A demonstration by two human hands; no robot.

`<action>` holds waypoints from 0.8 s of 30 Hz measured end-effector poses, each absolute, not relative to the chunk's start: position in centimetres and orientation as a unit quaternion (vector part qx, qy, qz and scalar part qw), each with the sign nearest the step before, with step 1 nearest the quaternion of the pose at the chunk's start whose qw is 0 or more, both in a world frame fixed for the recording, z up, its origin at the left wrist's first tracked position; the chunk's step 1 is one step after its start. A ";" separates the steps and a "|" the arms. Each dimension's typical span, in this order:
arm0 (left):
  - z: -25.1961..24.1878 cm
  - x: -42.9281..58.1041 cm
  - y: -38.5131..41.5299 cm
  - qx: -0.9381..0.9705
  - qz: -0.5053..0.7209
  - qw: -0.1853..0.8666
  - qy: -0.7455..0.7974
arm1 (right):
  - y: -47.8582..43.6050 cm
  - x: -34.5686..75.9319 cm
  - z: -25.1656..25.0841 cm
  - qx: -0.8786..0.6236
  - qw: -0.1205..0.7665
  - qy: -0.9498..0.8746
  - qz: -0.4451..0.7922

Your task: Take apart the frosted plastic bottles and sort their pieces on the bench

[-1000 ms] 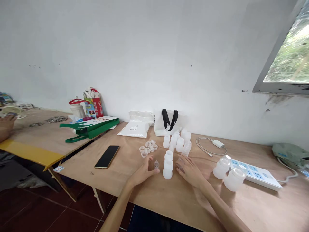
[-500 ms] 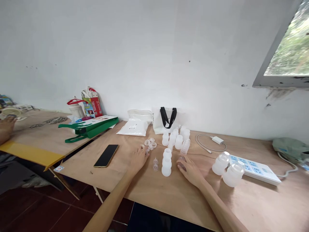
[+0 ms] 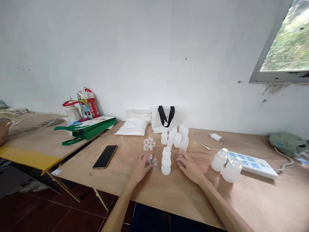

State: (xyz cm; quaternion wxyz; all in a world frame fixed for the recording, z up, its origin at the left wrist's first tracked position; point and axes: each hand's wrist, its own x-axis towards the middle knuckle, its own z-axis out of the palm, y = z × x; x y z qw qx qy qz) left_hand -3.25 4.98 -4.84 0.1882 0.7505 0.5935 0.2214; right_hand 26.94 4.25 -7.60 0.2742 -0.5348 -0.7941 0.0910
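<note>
The left hand [image 3: 139, 169] is kept low over the plywood table [image 3: 193, 206], with its fingers narrowly gathered. Its fingertips [image 3: 144, 160] are placed at a small clear plastic piece [image 3: 147, 163], but it cannot be told if this piece is held. Just beside them a clear plastic ring [image 3: 149, 157] is seen, apart from the group of clear rings [image 3: 148, 143] farther along the table. Two small clear pieces [image 3: 154, 163] stand upright, one on the other, between the left hand and a column of white translucent bottle parts [image 3: 166, 162], whose long axis runs away from the person. The right hand [image 3: 190, 169] rests on the other side of this column, half open, with its fingertips [image 3: 180, 162] near a translucent item [image 3: 181, 156]; no firm grip can be confirmed. Compared with the earlier frame, the left hand has been drawn back from the group of rings toward the person.
</note>
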 end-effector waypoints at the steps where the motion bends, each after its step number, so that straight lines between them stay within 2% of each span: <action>1: -4.7 -3.4 4.9 0.755 0.221 0.193 0.587 | 4.4 27.0 -7.8 -0.534 0.282 -0.791 0.096; 9: -4.8 -4.4 4.6 0.778 0.220 0.218 0.546 | 5.3 27.4 -9.0 -0.502 0.352 -0.778 0.137; 13: -4.6 -3.8 4.5 0.758 0.221 0.222 0.573 | 5.5 27.3 -9.0 -0.494 0.371 -0.776 0.129; 19: -4.5 -2.9 4.8 0.740 0.218 0.171 0.613 | 5.6 27.4 -9.1 -0.495 0.372 -0.775 0.128; 24: -3.5 -3.1 4.1 0.757 0.169 0.137 0.617 | 5.5 27.4 -9.0 -0.499 0.370 -0.773 0.132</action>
